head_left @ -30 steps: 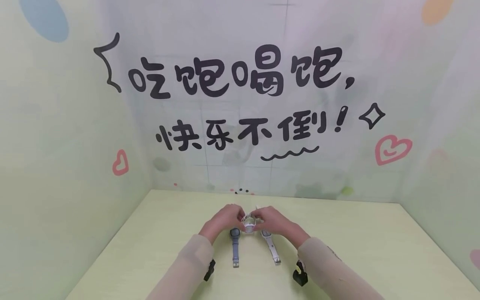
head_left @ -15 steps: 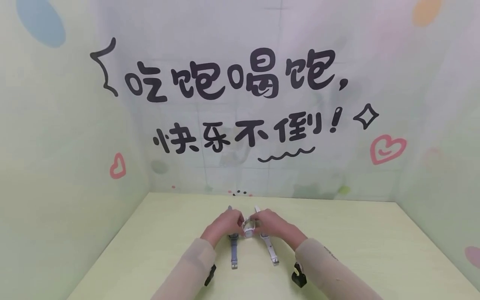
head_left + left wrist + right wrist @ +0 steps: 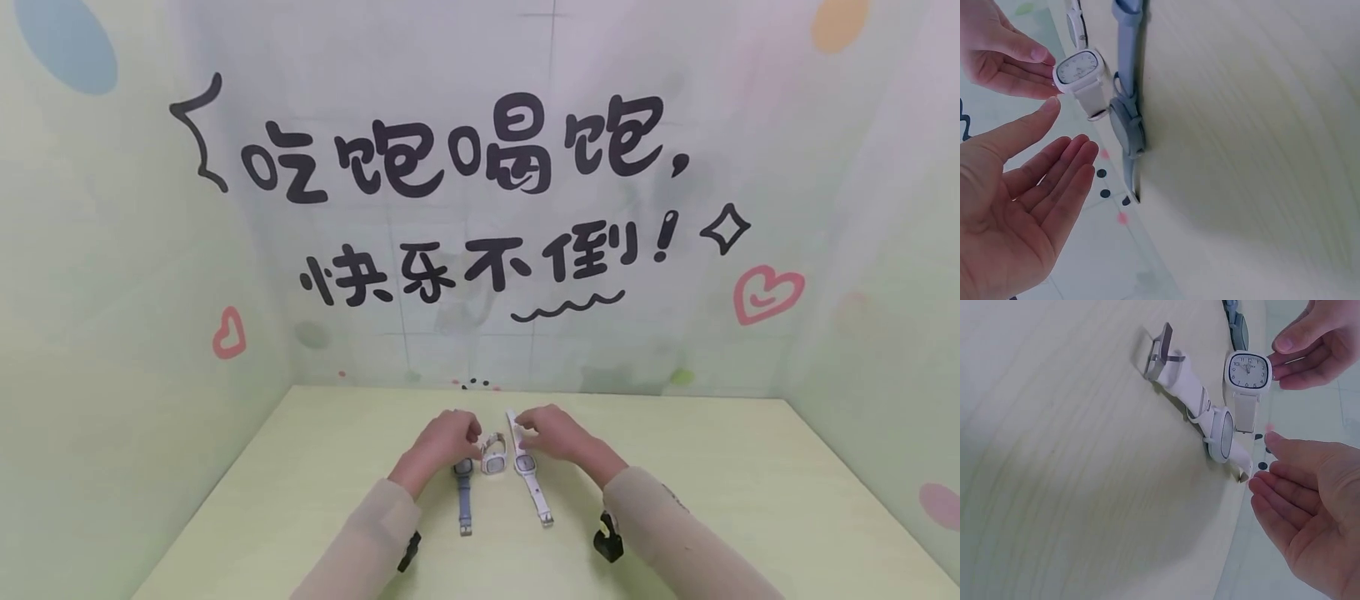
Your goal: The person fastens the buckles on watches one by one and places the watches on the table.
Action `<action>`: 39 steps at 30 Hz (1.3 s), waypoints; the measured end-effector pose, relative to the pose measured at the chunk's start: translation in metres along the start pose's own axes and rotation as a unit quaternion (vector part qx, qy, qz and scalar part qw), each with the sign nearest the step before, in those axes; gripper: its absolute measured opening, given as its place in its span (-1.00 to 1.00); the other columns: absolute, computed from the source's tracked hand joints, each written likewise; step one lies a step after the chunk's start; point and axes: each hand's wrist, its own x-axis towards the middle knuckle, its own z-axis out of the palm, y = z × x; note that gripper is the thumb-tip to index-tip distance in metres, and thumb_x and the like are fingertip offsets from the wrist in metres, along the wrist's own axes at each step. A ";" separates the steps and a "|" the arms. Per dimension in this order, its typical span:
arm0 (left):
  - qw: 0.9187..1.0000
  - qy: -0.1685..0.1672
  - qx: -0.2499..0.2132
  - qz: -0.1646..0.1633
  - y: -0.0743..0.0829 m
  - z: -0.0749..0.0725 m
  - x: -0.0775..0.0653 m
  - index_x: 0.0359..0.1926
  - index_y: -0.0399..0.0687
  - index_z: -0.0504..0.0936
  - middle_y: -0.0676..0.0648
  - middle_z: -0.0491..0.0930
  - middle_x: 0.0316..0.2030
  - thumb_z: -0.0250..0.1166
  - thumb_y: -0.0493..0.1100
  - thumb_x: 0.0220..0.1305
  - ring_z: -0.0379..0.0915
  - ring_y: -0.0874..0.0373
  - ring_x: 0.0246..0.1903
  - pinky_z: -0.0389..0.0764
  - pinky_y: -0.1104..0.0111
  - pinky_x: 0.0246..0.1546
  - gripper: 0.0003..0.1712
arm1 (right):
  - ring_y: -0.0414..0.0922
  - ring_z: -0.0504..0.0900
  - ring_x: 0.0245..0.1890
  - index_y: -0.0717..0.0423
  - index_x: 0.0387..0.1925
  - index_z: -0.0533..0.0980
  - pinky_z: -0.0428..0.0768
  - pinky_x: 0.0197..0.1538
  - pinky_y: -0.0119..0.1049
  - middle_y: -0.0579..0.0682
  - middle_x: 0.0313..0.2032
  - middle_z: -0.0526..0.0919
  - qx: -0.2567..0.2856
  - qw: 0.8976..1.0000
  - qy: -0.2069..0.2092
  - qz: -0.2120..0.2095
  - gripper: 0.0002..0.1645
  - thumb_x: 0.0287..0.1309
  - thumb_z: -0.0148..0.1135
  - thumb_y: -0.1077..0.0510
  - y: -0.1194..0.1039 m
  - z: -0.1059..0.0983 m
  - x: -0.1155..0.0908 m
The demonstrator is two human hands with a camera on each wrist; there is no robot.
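Observation:
A white watch with its strap closed into a loop stands in the middle of the table, its dial facing the person. Left of it my left hand hovers above a blue-grey watch and hides part of that strap. The fingers hold nothing; whether they brush the looped watch I cannot tell. My right hand is held over the far strap of a second white watch, fingers relaxed and spread from the thumb. Both outer watches lie stretched out flat, buckles toward the person.
The pale wooden table ends at a back wall printed with black lettering and coloured shapes. Side walls enclose the table left and right. Black wrist mounts hang under the sleeves.
Both hands have let go of the looped white watch and moved apart, the right one farther. The watch now stands by itself on the table. The head view has shifted slightly.

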 end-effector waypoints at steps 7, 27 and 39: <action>1.000 -0.005 -0.006 0.028 0.014 0.000 -0.006 -0.11 -0.17 0.69 0.01 0.70 -0.30 0.51 -0.19 0.08 0.60 0.18 -0.28 0.65 0.29 -0.15 -0.67 | 0.00 0.73 -0.16 0.23 -0.14 0.68 0.69 -0.02 -0.11 0.12 -0.19 0.78 -0.001 0.999 0.020 0.050 -0.73 0.10 0.43 0.22 0.001 -0.001 0.006; 0.992 -0.073 0.030 0.095 0.057 0.039 -0.016 -0.40 0.01 0.76 0.15 0.65 -0.51 0.52 -0.13 0.10 0.41 0.35 -0.51 0.49 0.49 -0.33 -0.91 | -0.22 0.62 -0.49 0.28 -0.29 0.70 0.65 -0.35 -0.41 0.02 -0.48 0.73 0.148 0.970 0.013 0.194 -0.83 0.14 0.38 0.22 0.010 0.011 0.007; 0.987 -0.074 0.065 0.124 0.063 0.045 -0.016 -0.27 0.11 0.82 0.17 0.77 -0.37 0.46 -0.16 0.16 0.57 0.40 -0.38 0.54 0.59 -0.30 -0.90 | -0.22 0.62 -0.49 0.35 -0.06 0.61 0.66 -0.35 -0.39 0.03 -0.42 0.74 0.236 0.948 0.000 0.212 -0.68 0.19 0.35 0.22 0.014 0.010 0.017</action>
